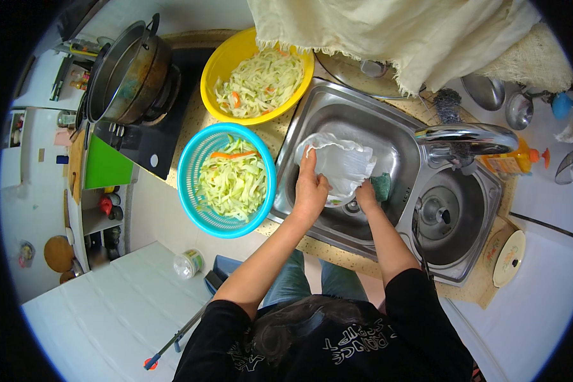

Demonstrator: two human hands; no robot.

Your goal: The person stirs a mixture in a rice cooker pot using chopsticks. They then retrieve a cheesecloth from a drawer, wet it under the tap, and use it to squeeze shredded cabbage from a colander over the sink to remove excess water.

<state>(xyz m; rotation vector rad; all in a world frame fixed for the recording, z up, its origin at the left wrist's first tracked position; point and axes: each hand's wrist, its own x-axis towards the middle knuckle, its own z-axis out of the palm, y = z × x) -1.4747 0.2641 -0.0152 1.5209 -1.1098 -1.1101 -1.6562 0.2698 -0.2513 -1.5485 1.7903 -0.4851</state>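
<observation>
Over the left basin of the steel sink (390, 119), I hold a thin, translucent white sheet (346, 164) with ruffled edges; whether it is cloth or plastic I cannot tell. My left hand (311, 186) grips its left side, fingers pointing away from me and thumb inward. At its lower right edge, my right hand (366, 195) pinches it, fingertips partly hidden. Under the sheet shows part of a pale round dish (333, 202) with a small coloured pattern. A green scouring pad (382, 186) lies in the basin just beyond my right hand.
Left of the sink, a blue colander (185, 210) and a yellow basin (209, 79) hold shredded vegetables. A large pot (138, 81) stands on the stove. The faucet (465, 134) arches by the round right basin (472, 234). A lidded enamel pot (508, 258) stands right; a cream cloth (387, 33) hangs behind.
</observation>
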